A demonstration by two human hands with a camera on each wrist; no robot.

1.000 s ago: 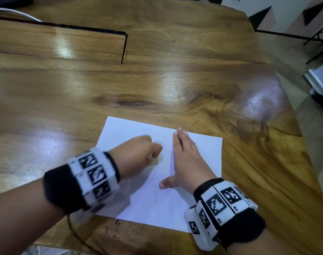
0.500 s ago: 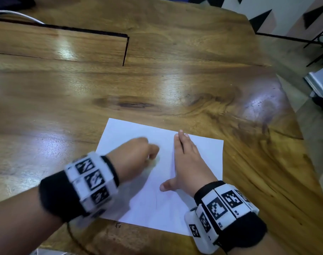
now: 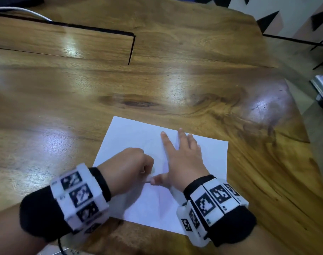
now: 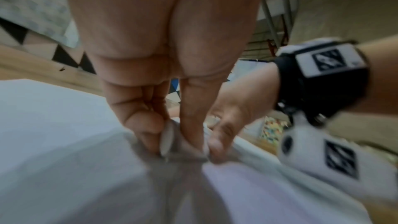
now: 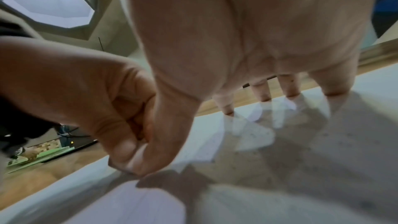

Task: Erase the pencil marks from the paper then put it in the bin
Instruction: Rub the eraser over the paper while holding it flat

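A white sheet of paper (image 3: 131, 142) lies on the wooden table (image 3: 157, 85) in front of me, with only faint marks visible. My left hand (image 3: 138, 167) is curled and pinches a small white eraser (image 4: 167, 140) against the sheet, right beside the right thumb. My right hand (image 3: 181, 153) lies flat on the paper (image 5: 280, 168) with its fingers (image 5: 261, 94) spread and straight, pressing the sheet down. In the left wrist view the eraser sits between the left thumb and fingertips on the paper (image 4: 64, 159). No bin is in view.
A seam and a dark slot (image 3: 131, 50) cross the table at the back left, with a white cable (image 3: 19, 11) beyond it. The table's right edge (image 3: 304, 126) drops to a tiled floor with dark furniture legs (image 3: 322, 46).
The left hand with the eraser has slid back toward me, close to the right thumb. The right hand's fingers, held together before, are now spread apart on the paper.
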